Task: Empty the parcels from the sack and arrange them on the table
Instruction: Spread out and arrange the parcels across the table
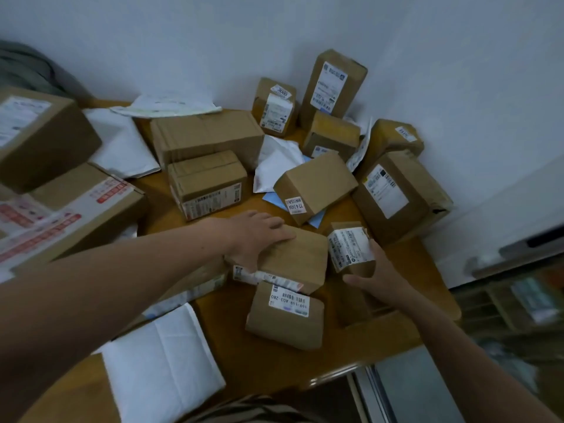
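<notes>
Several brown cardboard parcels and white mailer bags lie on a round wooden table (262, 364). My left hand (253, 236) grips the left end of a brown box (299, 254) near the table's middle, fingers over its top. My right hand (381, 273) holds a small brown parcel (351, 248) with a white label, thumb under it and fingers behind. In front of both lies another labelled brown parcel (285, 315). The sack itself cannot be made out.
Larger boxes (207, 135) stand at the back, with tall ones (334, 87) against the white wall. Stacked cartons (45, 138) fill the left side. A white mailer (158, 358) lies at the near edge. A shelf unit (518, 294) stands to the right.
</notes>
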